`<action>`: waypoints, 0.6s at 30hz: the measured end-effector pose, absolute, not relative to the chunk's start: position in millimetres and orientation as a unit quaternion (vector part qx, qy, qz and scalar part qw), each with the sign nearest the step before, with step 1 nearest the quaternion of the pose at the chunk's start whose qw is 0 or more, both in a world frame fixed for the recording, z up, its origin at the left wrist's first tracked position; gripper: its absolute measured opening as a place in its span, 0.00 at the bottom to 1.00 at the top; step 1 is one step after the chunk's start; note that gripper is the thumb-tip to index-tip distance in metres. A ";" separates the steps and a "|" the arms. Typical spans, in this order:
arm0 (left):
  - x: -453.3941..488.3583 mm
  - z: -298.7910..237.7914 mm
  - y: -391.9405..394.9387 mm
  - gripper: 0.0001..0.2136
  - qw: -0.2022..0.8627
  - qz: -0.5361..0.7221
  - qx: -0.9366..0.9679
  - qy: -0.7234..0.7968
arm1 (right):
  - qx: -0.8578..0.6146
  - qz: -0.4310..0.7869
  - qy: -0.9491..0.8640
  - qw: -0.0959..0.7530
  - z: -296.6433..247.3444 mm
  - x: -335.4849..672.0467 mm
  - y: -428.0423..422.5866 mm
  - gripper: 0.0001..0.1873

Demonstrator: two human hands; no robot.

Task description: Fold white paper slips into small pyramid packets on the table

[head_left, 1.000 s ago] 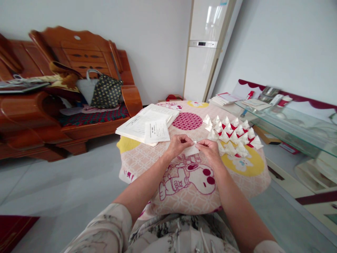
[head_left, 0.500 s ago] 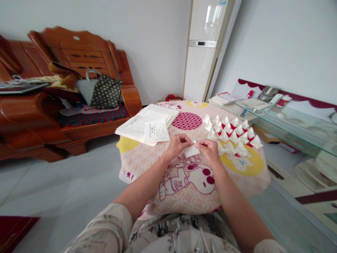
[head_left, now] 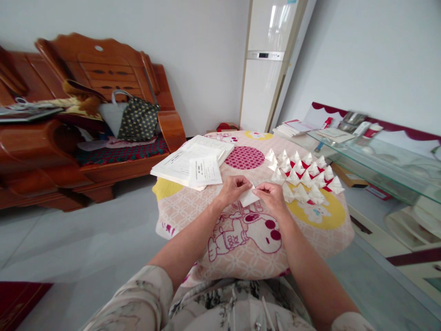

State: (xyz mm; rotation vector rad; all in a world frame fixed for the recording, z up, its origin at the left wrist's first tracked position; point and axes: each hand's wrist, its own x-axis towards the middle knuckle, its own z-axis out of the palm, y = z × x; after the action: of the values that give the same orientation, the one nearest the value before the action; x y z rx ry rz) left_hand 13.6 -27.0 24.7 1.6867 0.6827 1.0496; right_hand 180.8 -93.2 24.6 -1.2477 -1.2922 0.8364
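Note:
Between my two hands is a small piece of folded white paper, held just above the tablecloth. My left hand pinches its upper left side between thumb and fingers. On the other side, my right hand is closed with thumb and fingertips at the paper's upper right edge. To the right of my hands, several folded paper pieces with pointed white tips stand in rows, red showing among them. Left of my hands lies a stack of printed sheets, with a smaller printed slip on top.
The round table wears a patterned pink cloth. At the right stands a glass-topped cabinet holding papers and cups. A wooden sofa with bags is on the left. A tall white air conditioner stands behind.
The paper between my hands has tilted, and its top now shows as a point. My right fingers have shifted slightly down along its edge; my left hand is almost unmoved.

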 end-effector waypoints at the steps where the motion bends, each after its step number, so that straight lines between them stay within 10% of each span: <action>1: 12.5 25.7 -27.1 0.17 0.497 0.444 0.686 0.293 | -0.528 0.363 -0.546 0.540 25.3 180.6 -93.8 0.09; 18: 13.4 26.5 -27.6 0.16 0.499 0.523 0.612 0.321 | -0.470 0.492 -0.440 0.586 24.8 174.2 -91.4 0.16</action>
State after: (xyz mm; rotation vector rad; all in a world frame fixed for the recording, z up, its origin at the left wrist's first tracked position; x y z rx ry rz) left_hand 13.4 -27.6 26.5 1.4805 0.7767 1.2642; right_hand 174.2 -91.4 24.8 -1.0963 -1.0252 1.1463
